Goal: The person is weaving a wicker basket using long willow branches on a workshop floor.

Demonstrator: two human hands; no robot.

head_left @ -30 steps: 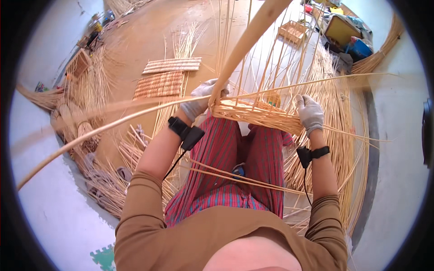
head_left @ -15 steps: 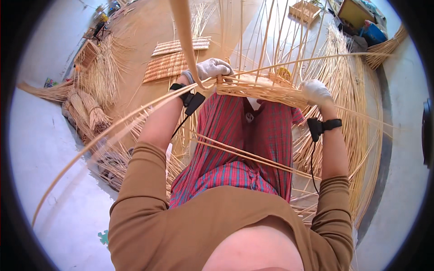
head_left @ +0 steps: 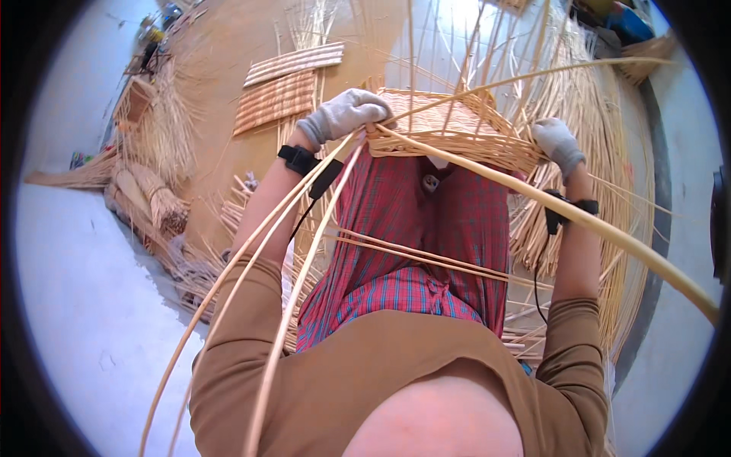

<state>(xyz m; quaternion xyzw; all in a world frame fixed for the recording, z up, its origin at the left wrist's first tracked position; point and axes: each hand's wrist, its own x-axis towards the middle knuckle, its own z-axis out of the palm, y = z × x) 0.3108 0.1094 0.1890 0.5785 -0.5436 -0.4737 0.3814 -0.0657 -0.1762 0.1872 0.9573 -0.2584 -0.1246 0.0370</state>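
A half-woven rectangular wicker basket (head_left: 449,148) rests over my knees, with long upright canes rising from it. My left hand (head_left: 343,118), in a pale grey glove, is closed on its left corner, where several long thin canes (head_left: 304,251) trail down toward me. My right hand (head_left: 557,145), also gloved, grips the basket's right end. One thick pale cane (head_left: 586,217) runs from the left corner diagonally across to the lower right, passing in front of my right wrist. Both wrists carry black straps with wired units.
Two woven panels (head_left: 274,103) lie on the floor at upper left. Cane bundles (head_left: 152,194) line the left wall, and a long pile of loose canes (head_left: 590,129) lies at right. A blue container (head_left: 624,23) is at upper right, beside a pale wall.
The basket and both hands have risen in the picture and shifted slightly right, showing more of the woven inside. The thick cane has swung from pointing upward to lying diagonally down to the right.
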